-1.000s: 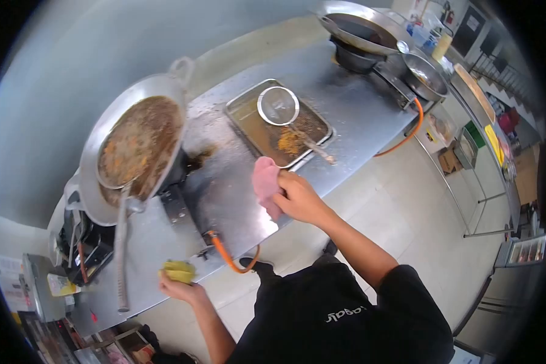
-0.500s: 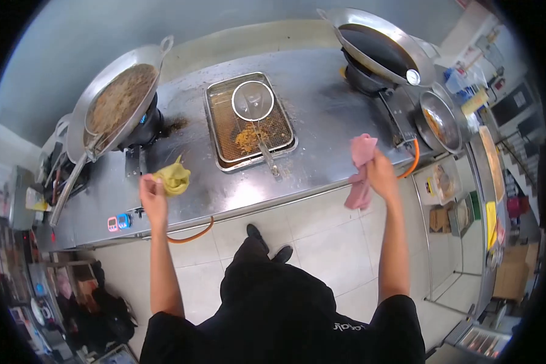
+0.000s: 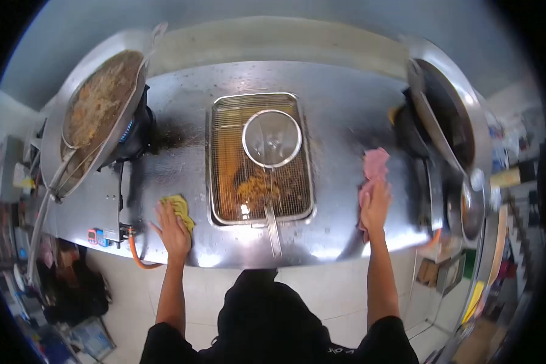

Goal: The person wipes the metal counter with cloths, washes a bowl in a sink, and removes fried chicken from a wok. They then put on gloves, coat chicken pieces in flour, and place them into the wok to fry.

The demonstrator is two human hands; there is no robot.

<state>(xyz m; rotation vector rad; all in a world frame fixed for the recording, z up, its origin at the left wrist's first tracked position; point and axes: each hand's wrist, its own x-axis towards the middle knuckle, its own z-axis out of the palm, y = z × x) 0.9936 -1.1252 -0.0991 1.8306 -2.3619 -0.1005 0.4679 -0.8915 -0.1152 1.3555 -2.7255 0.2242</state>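
Observation:
My left hand lies on the steel counter with its fingers spread. Under and beside those fingers is a crumpled yellow cloth. Farther right, my right hand rests with outstretched fingers over a pink cloth, which trails along its left side. Between the hands stands a rectangular tray with a wire rack, holding golden-brown crumbs. A round mesh strainer lies across this rack, its handle reaching past the tray's near edge.
At left, a large wok of bubbling brown food sits over a lit burner, with a long-handled ladle in it. Another wok of dark liquid is at right, near a metal bowl. Small timers hang at the front edge.
Both hands have come down from above the front edge onto the counter, pressing the yellow and pink cloths against it. My view has shifted closer over the counter.

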